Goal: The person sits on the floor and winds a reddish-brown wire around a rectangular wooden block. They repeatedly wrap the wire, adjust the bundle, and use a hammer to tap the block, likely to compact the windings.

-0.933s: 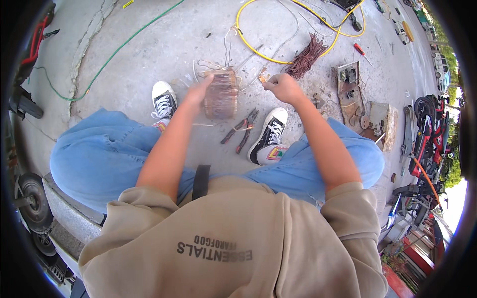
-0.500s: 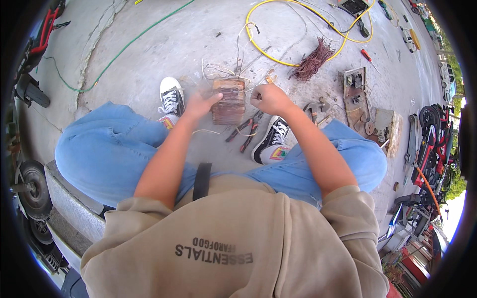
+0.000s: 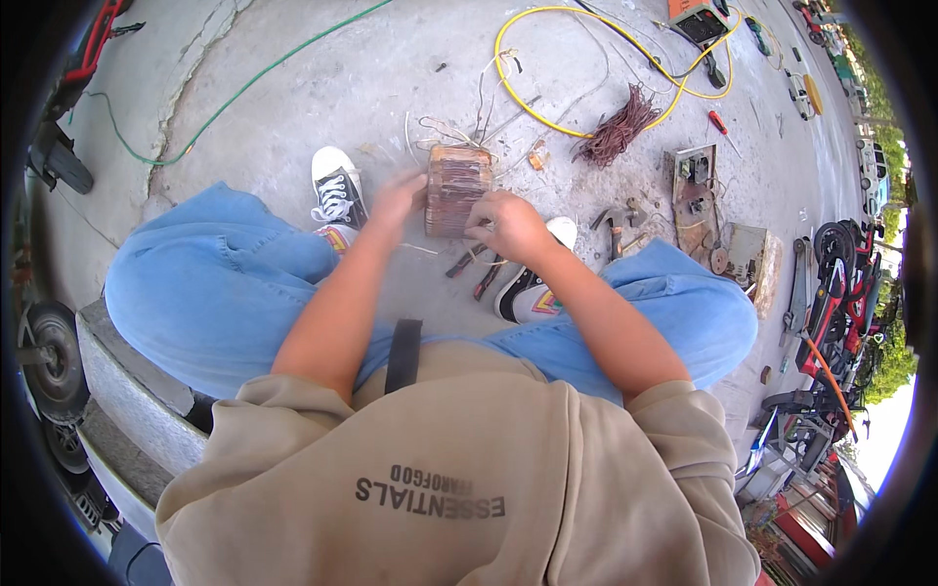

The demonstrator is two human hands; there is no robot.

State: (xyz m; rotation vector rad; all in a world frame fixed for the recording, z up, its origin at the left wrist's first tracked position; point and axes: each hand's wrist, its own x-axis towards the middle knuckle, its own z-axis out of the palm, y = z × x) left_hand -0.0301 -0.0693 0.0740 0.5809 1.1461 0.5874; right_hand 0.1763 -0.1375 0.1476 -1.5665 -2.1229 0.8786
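Note:
A block-shaped coil wound with reddish-brown wire [image 3: 457, 195], probably a transformer, stands on the concrete between my feet. Thin pale leads [image 3: 445, 127] stick out from its far end. My left hand [image 3: 398, 198] is at the coil's left edge, and motion smears its fingers. At the coil's lower right side, my right hand [image 3: 510, 227] has its fingers pinched together; whatever they may hold is too small to make out. Just below the coil lie pliers with red and black handles [image 3: 486, 280], partly covered by the right hand.
My sneakers [image 3: 337, 190] flank the coil. Rightward lie a hammer [image 3: 616, 232], an opened metal casing [image 3: 692, 195] and a red screwdriver [image 3: 719, 122]. Farther off are a brown wire bundle [image 3: 618, 129], a yellow hose loop [image 3: 547, 10] and an orange machine [image 3: 696, 21]. A green hose [image 3: 315, 39] crosses the left.
My right hand has come down and left, from beside the coil's upper right to its lower right side. The left hand has drawn back from the coil's face to its left edge.

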